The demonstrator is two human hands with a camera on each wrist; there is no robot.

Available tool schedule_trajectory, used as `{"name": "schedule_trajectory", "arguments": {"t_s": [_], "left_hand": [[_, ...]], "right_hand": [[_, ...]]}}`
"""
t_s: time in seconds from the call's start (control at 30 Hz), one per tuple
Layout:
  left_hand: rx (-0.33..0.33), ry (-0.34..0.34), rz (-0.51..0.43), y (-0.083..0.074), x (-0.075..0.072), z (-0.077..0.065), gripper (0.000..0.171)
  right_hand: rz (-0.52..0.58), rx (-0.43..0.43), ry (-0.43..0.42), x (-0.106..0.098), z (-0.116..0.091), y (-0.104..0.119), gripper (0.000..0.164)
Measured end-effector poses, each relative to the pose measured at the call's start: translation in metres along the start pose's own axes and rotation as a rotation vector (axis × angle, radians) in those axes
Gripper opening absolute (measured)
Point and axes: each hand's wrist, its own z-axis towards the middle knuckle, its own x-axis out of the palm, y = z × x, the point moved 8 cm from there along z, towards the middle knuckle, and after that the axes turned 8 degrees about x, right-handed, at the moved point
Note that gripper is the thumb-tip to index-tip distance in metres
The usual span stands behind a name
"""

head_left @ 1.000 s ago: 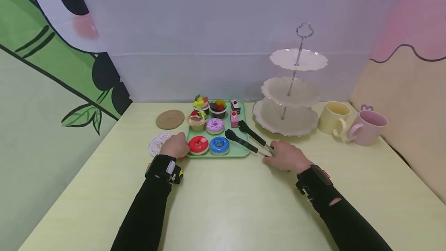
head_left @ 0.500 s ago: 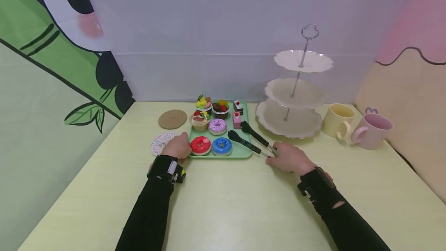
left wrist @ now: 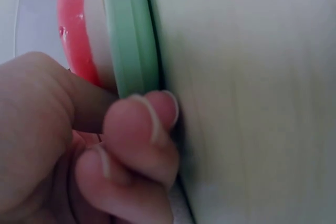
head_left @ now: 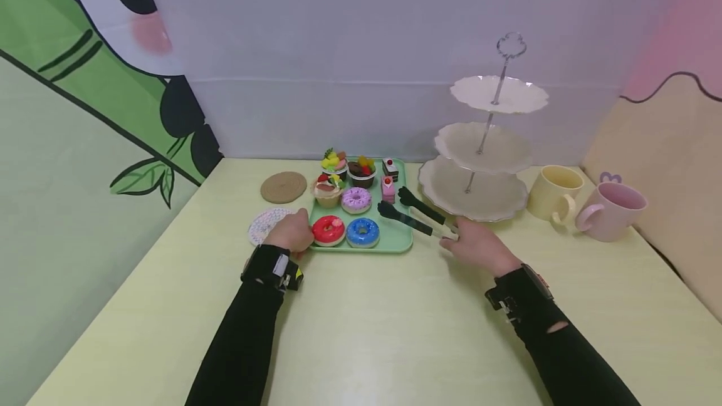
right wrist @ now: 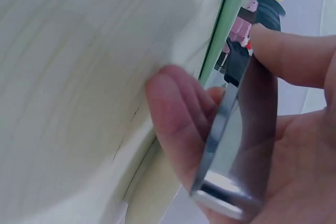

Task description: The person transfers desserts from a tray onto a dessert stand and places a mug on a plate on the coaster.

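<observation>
In the head view, my left hand [head_left: 291,232] is at the near left corner of a green tray [head_left: 389,242]. The left wrist view shows its thumb and curled fingers pinching the tray rim [left wrist: 131,40] close to the red donut [left wrist: 76,27]. My right hand [head_left: 479,246] holds black-tipped metal tongs [right wrist: 244,135] by the handle end. Their arms stand apart, with the tips over the tray's right side. On the tray lie the red donut, a blue donut [head_left: 363,232], a purple donut [head_left: 356,200], several fruit-topped cupcakes [head_left: 327,190] and small cake slices [head_left: 388,188].
A three-tier white stand [head_left: 474,196] is behind the right hand. Further right are a yellow mug [head_left: 547,193] and a pink mug [head_left: 615,215]. A brown round coaster [head_left: 283,187] and a speckled coaster [head_left: 262,225] lie left of the tray. A wall backs the table [head_left: 372,331].
The whole head view has shifted slightly. My right hand and the tongs have risen a little, with the tongs' arms still apart. My left hand stays at the tray corner.
</observation>
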Motion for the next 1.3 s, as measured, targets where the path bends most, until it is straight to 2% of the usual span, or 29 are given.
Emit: {"name": "schedule_trajectory", "arguments": {"t_s": [0.17,0.3,0.67,0.83,1.1,1.3], "left_hand": [[0.001,0.004,0.001,-0.001,-0.002,0.000,0.036],[0.016,-0.006,0.002,-0.003,-0.001,0.002,0.035],[0.012,-0.011,0.015,0.002,0.000,0.004,0.035],[0.000,-0.010,0.021,0.003,0.000,0.005,0.038],[-0.010,-0.006,0.013,0.002,0.001,0.004,0.035],[0.001,-0.012,0.012,0.000,0.000,0.003,0.035]], "right_hand": [[0.002,-0.009,-0.018,-0.006,-0.001,0.004,0.052],[0.009,0.007,-0.030,-0.009,-0.003,0.010,0.050],[-0.021,-0.015,-0.023,-0.008,0.003,0.046,0.055],[-0.069,-0.035,-0.004,-0.007,0.007,0.068,0.065],[-0.067,-0.024,0.022,0.004,0.021,0.087,0.051],[-0.115,-0.049,0.037,0.013,0.030,0.099,0.055]]}}
